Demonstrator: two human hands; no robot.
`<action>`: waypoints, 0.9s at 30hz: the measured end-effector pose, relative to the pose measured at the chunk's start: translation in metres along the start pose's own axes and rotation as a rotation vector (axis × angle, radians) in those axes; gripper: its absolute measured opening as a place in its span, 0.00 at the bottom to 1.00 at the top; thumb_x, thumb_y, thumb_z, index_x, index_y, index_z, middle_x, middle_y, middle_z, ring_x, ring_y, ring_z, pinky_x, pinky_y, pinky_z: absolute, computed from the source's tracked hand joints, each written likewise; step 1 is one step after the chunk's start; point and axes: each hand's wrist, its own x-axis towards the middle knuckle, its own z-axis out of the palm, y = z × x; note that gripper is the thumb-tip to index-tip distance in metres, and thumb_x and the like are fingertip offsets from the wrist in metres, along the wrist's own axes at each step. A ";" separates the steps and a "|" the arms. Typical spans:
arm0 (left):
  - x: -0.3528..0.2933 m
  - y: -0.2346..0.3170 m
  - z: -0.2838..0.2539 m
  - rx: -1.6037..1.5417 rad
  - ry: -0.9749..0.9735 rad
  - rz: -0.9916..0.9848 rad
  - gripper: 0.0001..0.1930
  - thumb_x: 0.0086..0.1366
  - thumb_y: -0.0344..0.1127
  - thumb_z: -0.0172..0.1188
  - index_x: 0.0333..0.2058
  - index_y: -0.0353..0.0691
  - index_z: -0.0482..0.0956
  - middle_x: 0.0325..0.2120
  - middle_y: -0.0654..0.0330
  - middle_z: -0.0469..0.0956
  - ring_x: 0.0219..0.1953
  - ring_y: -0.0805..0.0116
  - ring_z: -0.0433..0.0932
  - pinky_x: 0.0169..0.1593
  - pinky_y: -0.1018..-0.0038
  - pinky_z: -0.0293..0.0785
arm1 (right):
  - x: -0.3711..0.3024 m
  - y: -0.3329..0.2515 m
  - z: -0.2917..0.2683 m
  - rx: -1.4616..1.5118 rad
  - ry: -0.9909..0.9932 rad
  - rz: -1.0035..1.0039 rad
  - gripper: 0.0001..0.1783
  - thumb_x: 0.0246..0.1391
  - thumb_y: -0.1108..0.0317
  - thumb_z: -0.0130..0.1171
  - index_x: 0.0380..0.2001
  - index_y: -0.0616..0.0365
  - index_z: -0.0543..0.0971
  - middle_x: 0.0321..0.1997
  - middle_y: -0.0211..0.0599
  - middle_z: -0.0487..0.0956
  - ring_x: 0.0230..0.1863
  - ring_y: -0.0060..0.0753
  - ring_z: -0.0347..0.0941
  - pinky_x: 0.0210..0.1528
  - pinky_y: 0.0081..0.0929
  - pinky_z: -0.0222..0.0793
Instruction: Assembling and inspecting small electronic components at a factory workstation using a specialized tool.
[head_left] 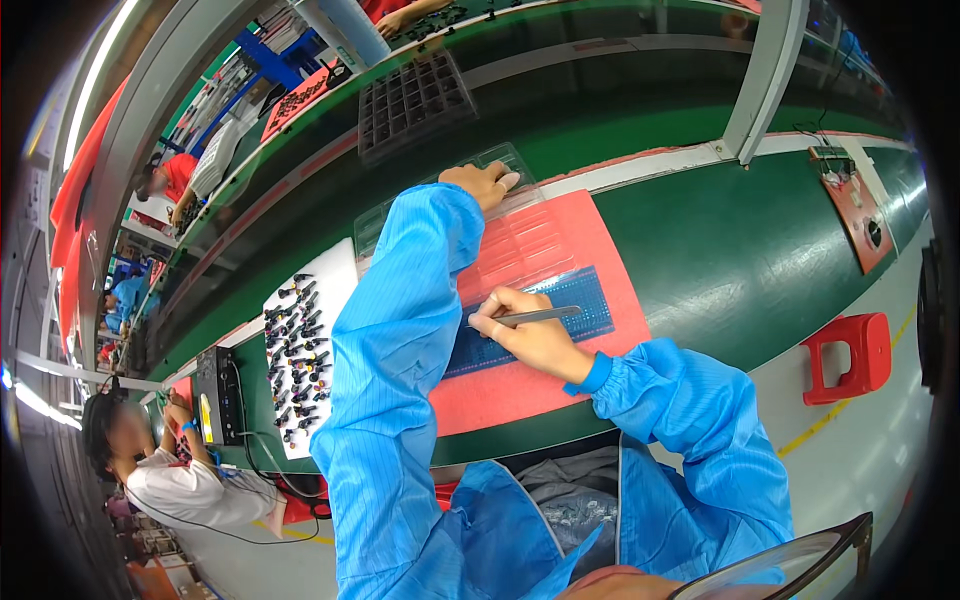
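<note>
My right hand [530,330] is closed around grey tweezers [548,315], just above a blue gridded panel [595,300]. The panel lies at a slant on a pink mat [500,403]. My left hand [478,186] reaches farther forward, its fingers bent at a clear plastic tray [512,160] by the bench's far edge; the exact hold of its fingertips is partly hidden. Another clear tray with long compartments [520,245] rests on the mat, between my hands. My left sleeve covers part of the panel and of the plastic behind.
Left of my arm, a white foam sheet [345,270] carries rows of small dark parts [298,350]. Beyond the bench runs a dark belt with a black compartment tray [415,100]. A black box [218,395], a metal post [765,80], a red stool [848,358] and a seated co-worker [190,480] surround me.
</note>
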 end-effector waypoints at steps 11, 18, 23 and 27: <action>0.016 -0.033 0.020 -0.343 0.132 0.019 0.15 0.62 0.42 0.47 0.47 0.51 0.73 0.41 0.49 0.75 0.46 0.50 0.72 0.50 0.63 0.67 | 0.000 -0.001 0.000 0.013 -0.018 0.025 0.09 0.47 0.67 0.59 0.23 0.61 0.74 0.18 0.32 0.74 0.20 0.19 0.68 0.23 0.22 0.62; 0.008 -0.035 0.010 -0.498 0.167 -0.008 0.10 0.56 0.34 0.58 0.38 0.45 0.79 0.35 0.49 0.77 0.39 0.55 0.76 0.45 0.68 0.70 | 0.000 0.001 0.000 -0.031 -0.037 0.051 0.09 0.47 0.67 0.59 0.22 0.61 0.74 0.17 0.32 0.73 0.20 0.18 0.67 0.22 0.21 0.61; -0.001 -0.047 0.004 -0.570 0.192 0.065 0.10 0.58 0.31 0.55 0.39 0.41 0.78 0.34 0.53 0.78 0.36 0.62 0.77 0.42 0.72 0.71 | 0.001 0.000 0.000 -0.039 -0.058 0.067 0.08 0.47 0.67 0.59 0.22 0.61 0.74 0.18 0.31 0.74 0.21 0.17 0.67 0.22 0.20 0.61; -0.011 -0.052 0.006 -0.628 0.269 0.144 0.09 0.57 0.29 0.54 0.36 0.40 0.79 0.30 0.51 0.79 0.35 0.57 0.78 0.41 0.69 0.72 | 0.001 0.004 0.001 -0.029 -0.054 0.048 0.08 0.47 0.68 0.60 0.23 0.62 0.74 0.19 0.31 0.74 0.21 0.18 0.67 0.23 0.20 0.62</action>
